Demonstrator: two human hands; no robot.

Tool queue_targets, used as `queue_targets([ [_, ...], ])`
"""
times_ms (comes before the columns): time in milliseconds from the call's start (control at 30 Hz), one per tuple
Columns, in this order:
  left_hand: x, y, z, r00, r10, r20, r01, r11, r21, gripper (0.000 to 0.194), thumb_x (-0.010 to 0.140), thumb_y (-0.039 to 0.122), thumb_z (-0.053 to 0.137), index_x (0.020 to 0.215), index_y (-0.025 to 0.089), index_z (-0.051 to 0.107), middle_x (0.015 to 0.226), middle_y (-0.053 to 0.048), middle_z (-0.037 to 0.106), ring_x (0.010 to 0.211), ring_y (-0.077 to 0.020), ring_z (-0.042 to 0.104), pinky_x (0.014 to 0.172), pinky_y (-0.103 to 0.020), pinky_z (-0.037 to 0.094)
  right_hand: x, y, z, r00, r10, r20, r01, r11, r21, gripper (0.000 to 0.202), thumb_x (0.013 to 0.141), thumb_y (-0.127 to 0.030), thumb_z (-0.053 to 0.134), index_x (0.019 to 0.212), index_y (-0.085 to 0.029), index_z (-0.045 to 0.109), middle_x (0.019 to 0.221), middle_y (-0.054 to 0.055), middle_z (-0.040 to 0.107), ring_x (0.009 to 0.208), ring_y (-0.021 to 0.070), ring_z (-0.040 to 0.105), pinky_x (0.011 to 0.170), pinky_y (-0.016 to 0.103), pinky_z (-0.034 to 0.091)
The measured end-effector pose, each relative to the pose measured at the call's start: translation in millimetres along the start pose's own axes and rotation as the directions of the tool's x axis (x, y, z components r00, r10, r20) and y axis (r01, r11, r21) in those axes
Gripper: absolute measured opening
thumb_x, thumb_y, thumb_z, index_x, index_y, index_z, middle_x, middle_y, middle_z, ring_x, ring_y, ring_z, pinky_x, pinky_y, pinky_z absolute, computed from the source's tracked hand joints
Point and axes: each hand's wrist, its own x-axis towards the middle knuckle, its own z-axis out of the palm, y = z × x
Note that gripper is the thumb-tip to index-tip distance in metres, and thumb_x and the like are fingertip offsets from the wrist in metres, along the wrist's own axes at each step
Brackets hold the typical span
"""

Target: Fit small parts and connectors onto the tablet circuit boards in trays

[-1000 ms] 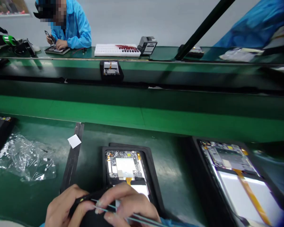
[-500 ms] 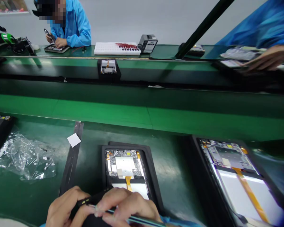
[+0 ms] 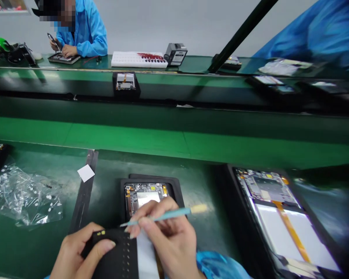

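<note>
Tweezers [image 3: 163, 214] sit pinched in the right hand [image 3: 168, 240] over the opened tablet [image 3: 145, 195], while the left hand's [image 3: 75, 254] grip clamps a black cover [image 3: 119, 255] just beside it; fitting seems underway, needing steady aim.

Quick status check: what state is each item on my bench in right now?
left hand: gripping black part
right hand: pinching light-blue stick tool
centre device: back open, board exposed, seated in black tray
right device: back open, orange flex cable showing
plastic bag: crumpled, lying flat
</note>
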Motion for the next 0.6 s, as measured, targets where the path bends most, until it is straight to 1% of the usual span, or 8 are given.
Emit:
queue_targets([
  [67, 13, -16, -3.5, 0.998, -0.049, -0.04, 0.051, 0.997, 0.06, 0.029, 0.084, 0.05, 0.053, 0.076, 0.024, 0.064, 0.066, 0.005, 0.067, 0.061, -0.0137, 0.065, 0.053, -0.017, 0.05, 19, 3, -12, 0.998, 0.052, -0.029, -0.053, 0.998, -0.046, 0.02, 0.082, -0.023, 0.068, 0.077, -0.022, 0.048, 0.071, -0.003, 0.068, 0.055, 0.0116, 0.067, 0.056, 0.023, 0.057],
  [133, 31, -36, -5.4, 0.991, -0.026, -0.132, 0.049, 0.982, 0.181, 0.032, 0.085, 0.053, 0.049, 0.086, 0.024, 0.063, 0.071, 0.004, 0.069, 0.063, -0.0156, 0.065, 0.055, -0.021, 0.051, 37, 11, -28, 0.991, 0.127, -0.048, -0.131, 0.985, -0.113, 0.027, 0.078, -0.027, 0.071, 0.078, -0.022, 0.044, 0.069, -0.004, 0.067, 0.052, 0.0107, 0.065, 0.052, 0.022, 0.054],
  [200, 49, -53, -4.7, 0.968, 0.109, -0.226, -0.022, 0.933, 0.359, 0.039, 0.088, 0.056, 0.042, 0.095, 0.023, 0.062, 0.079, 0.0, 0.07, 0.068, -0.0187, 0.065, 0.061, -0.028, 0.053, 50, 23, -43, 0.979, 0.196, -0.047, -0.201, 0.969, -0.144, 0.034, 0.074, -0.029, 0.074, 0.08, -0.023, 0.041, 0.065, -0.006, 0.066, 0.048, 0.0096, 0.062, 0.049, 0.021, 0.051],
  [300, 64, -61, 2.7, 0.89, 0.321, -0.324, -0.092, 0.822, 0.561, 0.049, 0.09, 0.055, 0.035, 0.108, 0.017, 0.059, 0.1, -0.012, 0.067, 0.089, -0.028, 0.061, 0.077, -0.042, 0.049, 57, 41, -56, 0.965, 0.263, -0.018, -0.262, 0.948, -0.183, 0.036, 0.073, -0.029, 0.073, 0.082, -0.024, 0.039, 0.062, -0.008, 0.065, 0.047, 0.0094, 0.061, 0.049, 0.021, 0.05],
  [367, 63, -54, 11.9, 0.84, 0.47, -0.27, -0.185, 0.717, 0.672, 0.041, 0.093, 0.044, 0.039, 0.116, 0.015, 0.057, 0.111, -0.015, 0.064, 0.102, -0.0302, 0.057, 0.084, -0.043, 0.044, 57, 48, -57, 0.961, 0.278, -0.002, -0.273, 0.941, -0.201, 0.035, 0.073, -0.029, 0.072, 0.082, -0.024, 0.038, 0.063, -0.008, 0.065, 0.049, 0.0101, 0.063, 0.051, 0.022, 0.051],
  [467, 50, -37, 29.8, 0.738, 0.673, -0.05, -0.415, 0.511, 0.753, 0.03, 0.096, 0.026, 0.039, 0.116, 0.017, 0.058, 0.118, -0.009, 0.065, 0.111, -0.0245, 0.055, 0.089, -0.036, 0.038, 55, 51, -55, 0.959, 0.282, -0.005, -0.277, 0.937, -0.213, 0.035, 0.074, -0.028, 0.071, 0.082, -0.025, 0.037, 0.065, -0.007, 0.066, 0.05, 0.0114, 0.064, 0.052, 0.024, 0.052],
  [533, 43, -30, 41.5, 0.702, 0.712, 0.018, -0.495, 0.469, 0.732, 0.031, 0.097, 0.026, 0.037, 0.115, 0.018, 0.06, 0.12, -0.006, 0.066, 0.115, -0.022, 0.055, 0.096, -0.035, 0.034, 55, 50, -54, 0.96, 0.278, -0.021, -0.275, 0.933, -0.231, 0.033, 0.074, -0.027, 0.069, 0.083, -0.025, 0.037, 0.064, -0.008, 0.065, 0.05, 0.0121, 0.065, 0.052, 0.023, 0.052],
  [600, 39, -29, 50.5, 0.698, 0.716, 0.03, -0.505, 0.462, 0.729, 0.032, 0.097, 0.026, 0.036, 0.116, 0.018, 0.061, 0.123, -0.004, 0.065, 0.116, -0.0209, 0.055, 0.1, -0.034, 0.031, 54, 49, -53, 0.962, 0.27, -0.032, -0.269, 0.93, -0.249, 0.032, 0.074, -0.026, 0.068, 0.083, -0.025, 0.037, 0.063, -0.008, 0.064, 0.051, 0.0126, 0.066, 0.052, 0.023, 0.053],
])
